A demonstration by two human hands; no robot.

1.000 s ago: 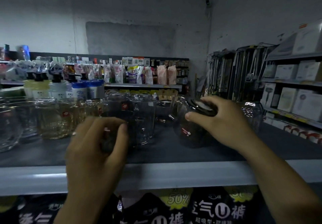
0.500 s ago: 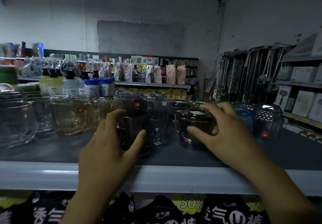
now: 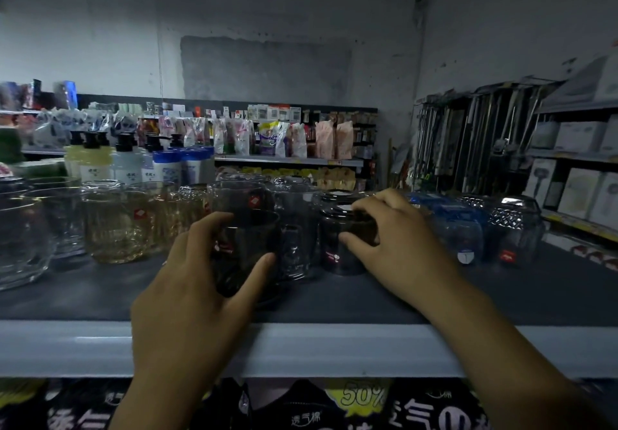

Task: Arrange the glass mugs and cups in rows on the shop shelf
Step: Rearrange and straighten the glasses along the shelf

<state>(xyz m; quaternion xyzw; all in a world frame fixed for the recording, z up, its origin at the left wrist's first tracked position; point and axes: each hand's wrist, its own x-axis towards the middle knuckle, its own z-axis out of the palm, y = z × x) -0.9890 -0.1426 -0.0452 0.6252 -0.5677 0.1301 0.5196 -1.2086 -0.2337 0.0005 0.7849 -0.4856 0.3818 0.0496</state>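
A dark shop shelf (image 3: 334, 346) carries glassware in rows. My left hand (image 3: 187, 295) wraps around a dark clear glass mug (image 3: 247, 249) standing near the shelf's front. My right hand (image 3: 398, 245) grips the top of a dark glass cup (image 3: 337, 249) that stands upright just right of a clear handled mug (image 3: 294, 249). Yellow-tinted ribbed glasses (image 3: 117, 225) stand to the left, with rounder clear glasses (image 3: 20, 239) at the far left. More clear mugs (image 3: 240, 198) line up behind.
Blue-tinted and diamond-cut glass jars (image 3: 515, 228) stand at the right end of the shelf. Pump bottles (image 3: 93, 158) are behind the glasses. Dark packets (image 3: 301, 406) hang below the shelf lip. Boxed goods (image 3: 578, 192) fill the racks at right.
My right hand has set its tilted dark cup upright on the shelf beside the clear mug. My left hand has closed around the front mug. The view has shifted slightly left.
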